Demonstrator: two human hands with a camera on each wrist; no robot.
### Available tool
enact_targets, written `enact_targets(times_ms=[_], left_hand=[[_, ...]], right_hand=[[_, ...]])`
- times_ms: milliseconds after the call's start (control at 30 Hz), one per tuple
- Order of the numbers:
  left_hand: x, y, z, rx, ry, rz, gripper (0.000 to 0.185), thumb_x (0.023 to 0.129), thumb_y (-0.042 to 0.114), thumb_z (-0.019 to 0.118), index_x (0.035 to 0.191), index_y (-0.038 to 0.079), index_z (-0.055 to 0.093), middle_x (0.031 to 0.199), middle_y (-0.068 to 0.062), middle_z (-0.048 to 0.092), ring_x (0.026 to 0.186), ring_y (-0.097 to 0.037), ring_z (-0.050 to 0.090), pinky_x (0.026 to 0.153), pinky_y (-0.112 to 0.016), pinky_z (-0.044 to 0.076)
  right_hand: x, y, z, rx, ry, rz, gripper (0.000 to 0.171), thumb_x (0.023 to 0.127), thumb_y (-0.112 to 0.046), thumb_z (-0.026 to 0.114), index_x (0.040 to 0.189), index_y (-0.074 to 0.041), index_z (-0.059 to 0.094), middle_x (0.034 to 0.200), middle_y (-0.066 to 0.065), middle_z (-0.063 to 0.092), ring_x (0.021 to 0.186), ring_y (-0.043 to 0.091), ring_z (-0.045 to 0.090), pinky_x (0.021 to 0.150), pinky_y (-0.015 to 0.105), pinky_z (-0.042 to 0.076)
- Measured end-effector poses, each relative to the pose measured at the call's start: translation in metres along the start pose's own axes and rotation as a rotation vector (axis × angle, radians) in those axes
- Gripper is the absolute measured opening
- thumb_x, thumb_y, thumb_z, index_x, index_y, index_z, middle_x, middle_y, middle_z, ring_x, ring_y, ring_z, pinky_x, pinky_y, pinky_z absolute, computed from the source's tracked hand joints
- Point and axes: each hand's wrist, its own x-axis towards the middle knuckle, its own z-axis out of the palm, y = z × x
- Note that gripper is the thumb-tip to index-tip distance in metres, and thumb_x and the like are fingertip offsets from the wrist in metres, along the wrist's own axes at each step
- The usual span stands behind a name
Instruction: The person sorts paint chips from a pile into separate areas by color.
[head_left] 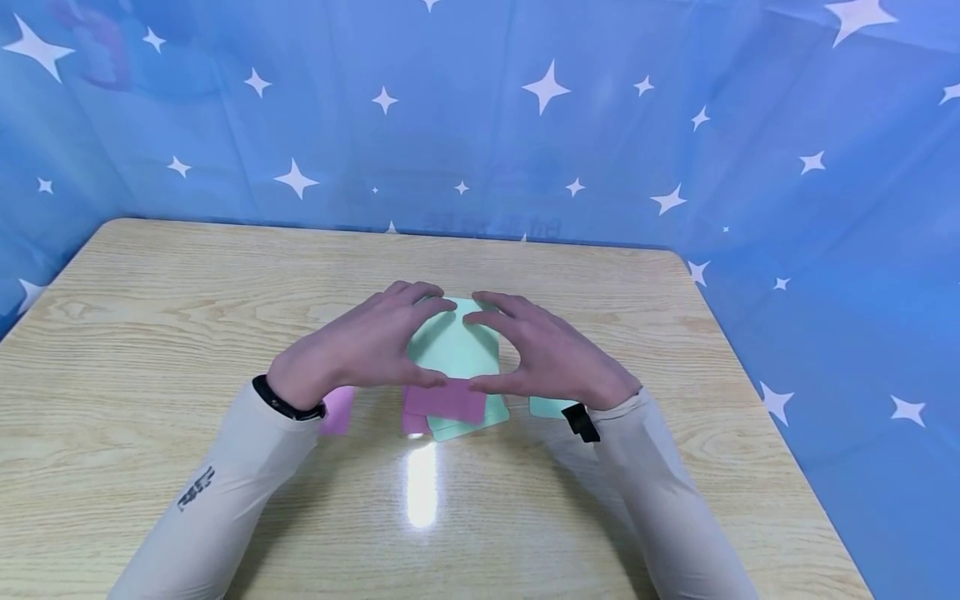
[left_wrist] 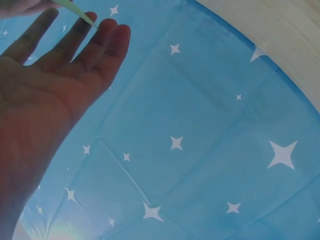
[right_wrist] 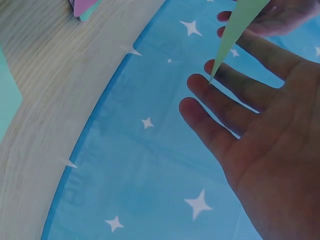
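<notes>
My left hand and right hand face each other over the middle of the table, fingers gently curved and thumbs apart from them. A mint-green card lies between them in the head view, with finger shadows on it. Both wrist views show a narrow green card crossing in front of the fingers; whether they touch it, I cannot tell. Close to my thumb tips is a pink card, overlapping another pink card and green cards. Neither hand visibly grips anything.
Partly behind my left wrist lies a pink card; a green card is beside my right wrist. Wood-grain tabletop surrounds them. A blue star-patterned cloth hangs behind and to the sides.
</notes>
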Motion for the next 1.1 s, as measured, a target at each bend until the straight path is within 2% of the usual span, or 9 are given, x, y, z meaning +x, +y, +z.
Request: enact_targets(times_ms=[367, 600, 900, 1100], left_hand=[[0.001, 0.000, -0.002, 0.022, -0.004, -0.014, 0.086, 0.079, 0.045, 0.086, 0.148, 0.010, 0.052, 0.153, -0.012, 0.046, 0.141, -0.034, 0.041, 0.115, -0.057, 0.036], [0.002, 0.001, -0.002, 0.060, 0.027, 0.025, 0.083, 0.076, 0.048, 0.087, 0.140, 0.003, 0.060, 0.152, -0.017, 0.047, 0.140, -0.037, 0.042, 0.113, -0.054, 0.040], [0.014, 0.011, 0.000, 0.054, 0.037, 0.035, 0.082, 0.076, 0.050, 0.087, 0.138, 0.002, 0.062, 0.151, -0.017, 0.049, 0.138, -0.036, 0.044, 0.113, -0.048, 0.042], [0.030, 0.023, 0.006, 0.071, 0.037, 0.045, 0.079, 0.078, 0.052, 0.085, 0.138, 0.005, 0.062, 0.152, -0.017, 0.048, 0.138, -0.035, 0.044, 0.110, -0.047, 0.044]], right_hand=[[0.001, 0.001, 0.000, 0.003, 0.005, -0.001, 0.073, 0.085, -0.057, 0.077, 0.145, -0.021, 0.056, 0.161, 0.005, 0.039, 0.148, 0.025, 0.039, 0.116, 0.050, 0.038], [0.000, 0.001, -0.003, 0.010, -0.010, 0.024, 0.073, 0.085, -0.057, 0.077, 0.145, -0.022, 0.055, 0.163, 0.004, 0.037, 0.149, 0.026, 0.037, 0.117, 0.052, 0.036], [-0.005, 0.004, -0.009, -0.004, -0.014, 0.054, 0.075, 0.084, -0.060, 0.076, 0.146, -0.024, 0.054, 0.163, 0.005, 0.036, 0.150, 0.029, 0.035, 0.117, 0.055, 0.035], [-0.015, 0.011, -0.018, 0.001, -0.001, 0.107, 0.071, 0.083, -0.060, 0.077, 0.142, -0.026, 0.055, 0.163, 0.003, 0.036, 0.149, 0.032, 0.035, 0.116, 0.057, 0.035]])
